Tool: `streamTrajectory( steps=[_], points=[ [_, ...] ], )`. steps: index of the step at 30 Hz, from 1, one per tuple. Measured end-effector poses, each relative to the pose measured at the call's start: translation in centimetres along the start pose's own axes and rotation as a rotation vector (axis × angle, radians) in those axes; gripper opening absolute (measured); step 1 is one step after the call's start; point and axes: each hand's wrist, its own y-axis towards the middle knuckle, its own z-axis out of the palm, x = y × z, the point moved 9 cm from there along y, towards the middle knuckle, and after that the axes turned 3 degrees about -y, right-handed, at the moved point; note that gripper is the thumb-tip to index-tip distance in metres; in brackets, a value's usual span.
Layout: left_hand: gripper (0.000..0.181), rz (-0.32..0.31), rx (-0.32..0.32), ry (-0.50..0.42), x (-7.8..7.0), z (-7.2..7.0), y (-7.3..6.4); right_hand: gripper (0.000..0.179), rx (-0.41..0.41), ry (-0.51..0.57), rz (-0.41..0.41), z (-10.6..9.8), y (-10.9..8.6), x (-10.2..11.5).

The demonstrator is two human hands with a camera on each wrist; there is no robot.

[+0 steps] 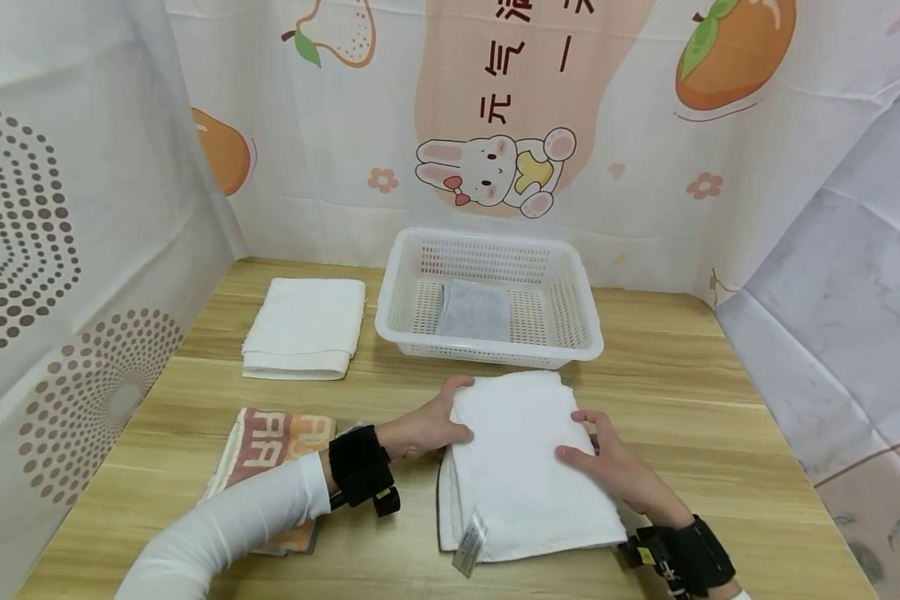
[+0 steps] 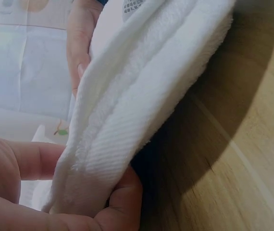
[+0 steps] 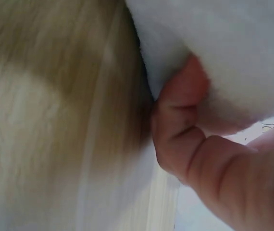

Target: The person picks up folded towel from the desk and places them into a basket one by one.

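Note:
Both hands hold a folded white towel (image 1: 528, 467) in front of the basket. My left hand (image 1: 429, 423) grips its left edge; in the left wrist view, thumb and fingers pinch the stacked layers of the white towel (image 2: 122, 110). On the opposite edge, my right hand (image 1: 626, 471) holds the towel, fingers partly hidden beneath it. The right wrist view shows curled fingers (image 3: 175, 120) at the fluffy underside of the cloth (image 3: 238, 57). A small printed label (image 1: 469, 542) hangs from the towel's near left corner.
A white plastic basket (image 1: 487, 350) stands behind the towel, with a folded grey cloth (image 1: 474, 311) inside. Another folded white towel (image 1: 305, 321) lies at the back left. A red and orange patterned towel (image 1: 270, 442) is partly covered by the left forearm. Printed curtains (image 1: 330, 150) enclose the wooden table.

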Motion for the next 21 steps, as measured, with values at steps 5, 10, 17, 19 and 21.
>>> streamTrajectory(
  steps=[5,10,17,19,21],
  points=[
    [0.075,0.033,-0.006,0.017,-0.1,-0.1,-0.1,0.082,0.046,0.046,-0.034,0.5,0.0,0.5],
    [0.077,0.053,-0.013,0.038,-0.1,-0.3,-0.1,0.088,0.054,0.056,-0.082,0.9,0.1,0.9],
    [0.083,0.058,-0.029,0.063,0.1,-0.7,-0.2,0.092,0.065,0.04,-0.108,1.5,0.3,1.0],
    [0.083,0.059,-0.028,0.061,0.1,-0.7,-0.2,0.093,0.068,0.037,-0.104,1.6,0.4,1.0],
    [0.083,0.058,-0.026,0.055,0.1,-0.8,-0.3,0.094,0.075,0.033,-0.109,1.7,0.4,1.2]
  ],
)
